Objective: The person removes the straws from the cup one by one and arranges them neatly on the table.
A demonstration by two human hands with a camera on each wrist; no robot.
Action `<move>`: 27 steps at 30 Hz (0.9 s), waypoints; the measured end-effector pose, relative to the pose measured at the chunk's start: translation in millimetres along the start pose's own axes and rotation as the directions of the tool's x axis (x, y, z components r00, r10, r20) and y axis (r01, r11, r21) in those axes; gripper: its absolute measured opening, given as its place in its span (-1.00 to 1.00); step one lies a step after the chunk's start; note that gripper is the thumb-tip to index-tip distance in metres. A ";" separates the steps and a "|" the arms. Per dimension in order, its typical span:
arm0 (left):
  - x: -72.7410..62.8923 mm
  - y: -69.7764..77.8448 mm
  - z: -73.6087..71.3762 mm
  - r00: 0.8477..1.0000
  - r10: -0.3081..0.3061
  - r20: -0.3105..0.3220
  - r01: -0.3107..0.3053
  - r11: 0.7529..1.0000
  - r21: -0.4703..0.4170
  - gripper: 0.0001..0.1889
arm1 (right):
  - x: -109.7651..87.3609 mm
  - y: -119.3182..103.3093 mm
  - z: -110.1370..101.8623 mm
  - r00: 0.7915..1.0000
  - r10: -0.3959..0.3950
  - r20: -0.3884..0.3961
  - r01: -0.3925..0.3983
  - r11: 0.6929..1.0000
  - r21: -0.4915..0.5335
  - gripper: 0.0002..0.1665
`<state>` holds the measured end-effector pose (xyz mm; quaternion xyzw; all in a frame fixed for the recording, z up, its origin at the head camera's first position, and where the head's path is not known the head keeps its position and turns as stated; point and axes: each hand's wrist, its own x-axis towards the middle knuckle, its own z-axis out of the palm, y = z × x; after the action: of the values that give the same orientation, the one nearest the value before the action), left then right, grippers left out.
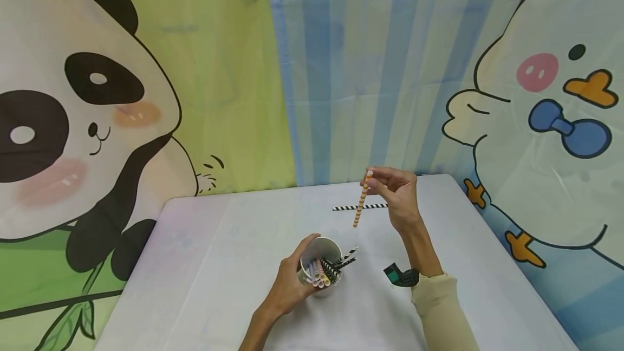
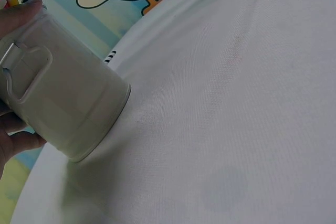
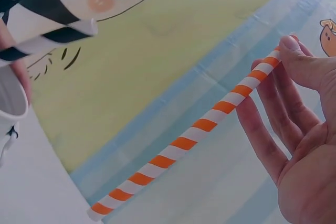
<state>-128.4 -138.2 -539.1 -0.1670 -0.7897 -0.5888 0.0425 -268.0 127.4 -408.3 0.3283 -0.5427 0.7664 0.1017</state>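
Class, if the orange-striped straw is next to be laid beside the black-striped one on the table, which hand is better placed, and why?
Probably the right hand: it pinches the orange-striped straw and looks nearer the black-striped straw; the left hand grips the white cup.

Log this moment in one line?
left hand: grips white cylindrical cup | right hand: pinches orange-white striped straw | white table: black-white striped straw

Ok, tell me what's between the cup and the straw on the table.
In the head view, white tabletop, overlapped by the lower end of the orange-striped straw the right hand pinches.
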 end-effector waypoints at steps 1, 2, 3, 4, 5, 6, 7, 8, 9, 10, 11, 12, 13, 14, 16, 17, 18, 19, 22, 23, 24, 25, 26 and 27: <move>-0.3 -0.2 -0.1 1.000 -0.002 0.000 0.002 1.000 -0.001 0.12 | -0.4 1.0 -0.9 1.000 0.002 0.000 -0.002 1.000 -0.012 -0.74; -0.3 -0.1 0.0 1.000 -0.001 -0.001 0.001 1.000 0.002 0.12 | -0.6 2.3 -1.8 1.000 0.003 -0.001 -0.003 1.000 -0.022 -0.75; -0.5 -0.2 0.0 1.000 -0.003 -0.001 0.003 1.000 0.004 0.12 | -0.8 3.5 -2.4 1.000 0.005 -0.002 -0.005 0.999 -0.034 -0.75; -0.7 -0.2 0.0 1.000 -0.005 -0.001 0.005 1.000 0.008 0.11 | -1.1 5.0 -3.3 1.000 0.008 -0.002 -0.008 0.999 -0.046 -0.75; -0.8 -0.2 0.1 1.000 -0.007 -0.001 0.007 1.000 0.012 0.11 | -1.4 6.6 -4.1 1.000 0.011 0.000 -0.011 0.998 -0.057 -0.75; -1.0 -0.2 0.1 1.000 -0.009 -0.002 0.009 1.000 0.016 0.11 | -1.6 8.3 -5.0 1.000 0.015 0.002 -0.015 0.998 -0.069 -0.75; -1.1 -0.2 0.2 1.000 -0.012 -0.003 0.012 1.000 0.019 0.11 | -1.8 10.2 -6.0 1.000 0.019 0.003 -0.019 0.997 -0.076 -0.75; -1.2 -0.2 0.3 1.000 -0.014 -0.005 0.014 1.000 0.022 0.11 | -2.1 12.3 -7.0 1.000 0.023 0.007 -0.023 0.996 -0.082 -0.75; -1.4 -0.3 0.4 1.000 -0.017 -0.005 0.017 1.000 0.020 0.11 | -2.3 14.1 -8.0 1.000 0.028 0.010 -0.027 0.996 -0.087 -0.75; -1.3 -0.3 0.5 1.000 -0.018 -0.006 0.018 1.000 0.019 0.11 | -2.6 16.0 -9.0 0.999 0.032 0.013 -0.031 0.996 -0.089 -0.74; -1.3 -0.3 0.7 1.000 -0.019 -0.006 0.019 1.000 0.017 0.11 | -2.8 17.9 -10.1 0.999 0.035 0.013 -0.034 0.995 -0.089 -0.74; -1.2 -0.3 0.8 1.000 -0.020 -0.006 0.020 1.000 0.014 0.11 | -3.0 19.7 -11.1 0.999 0.039 0.012 -0.038 0.995 -0.090 -0.74; -1.1 -0.3 1.0 1.000 -0.020 -0.005 0.020 1.000 0.012 0.11 | -3.2 21.5 -12.3 0.999 0.042 0.012 -0.041 0.995 -0.090 -0.74; -1.0 -0.2 1.1 1.000 -0.019 -0.005 0.019 1.000 0.011 0.11 | -3.4 23.2 -13.2 0.999 0.046 0.011 -0.045 0.995 -0.093 -0.74; -0.7 -0.1 1.1 1.000 -0.016 -0.004 0.016 1.000 0.007 0.11 | -3.6 26.6 -14.5 0.998 0.058 0.009 -0.056 0.993 -0.107 -0.74; -0.6 0.0 1.1 1.000 -0.014 -0.004 0.014 1.000 0.006 0.11 | -3.7 28.3 -15.0 0.998 0.063 0.007 -0.062 0.991 -0.118 -0.73; -0.6 -0.1 1.1 1.000 -0.013 -0.005 0.013 1.000 0.006 0.11 | -3.8 29.8 -15.2 0.998 0.068 0.006 -0.067 0.989 -0.130 -0.73; -0.5 -0.1 1.0 1.000 -0.012 -0.006 0.012 1.000 0.006 0.11 | -4.0 31.5 -15.6 0.997 0.074 0.003 -0.073 0.987 -0.141 -0.73; -0.3 0.2 0.5 1.000 -0.012 -0.005 0.012 1.000 0.001 0.11 | -5.2 36.7 -16.7 0.996 0.089 -0.009 -0.089 0.983 -0.162 -0.71; -0.2 0.0 0.4 1.000 -0.012 -0.006 0.012 1.000 0.003 0.11 | -5.8 38.2 -17.1 0.996 0.092 -0.013 -0.093 0.982 -0.166 -0.71; -0.2 0.0 0.4 1.000 -0.014 -0.005 0.014 1.000 0.003 0.11 | -6.4 39.7 -17.7 0.995 0.095 -0.015 -0.096 0.981 -0.170 -0.71; -0.1 0.0 0.3 1.000 -0.015 -0.005 0.015 1.000 0.001 0.11 | -6.6 41.4 -18.6 0.995 0.095 -0.012 -0.096 0.980 -0.173 -0.71; 0.0 0.1 0.3 1.000 -0.015 -0.004 0.015 1.000 0.000 0.11 | -6.9 43.1 -19.5 0.995 0.096 -0.009 -0.096 0.980 -0.176 -0.71; 0.1 0.0 0.4 1.000 -0.015 -0.005 0.015 1.000 0.001 0.11 | -7.0 44.6 -20.2 0.995 0.097 -0.005 -0.096 0.979 -0.182 -0.71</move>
<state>-128.4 -137.9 -539.2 -0.1597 -0.7910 -0.5892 0.0400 -293.4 129.5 -450.6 0.2925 -0.6258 0.7171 0.0928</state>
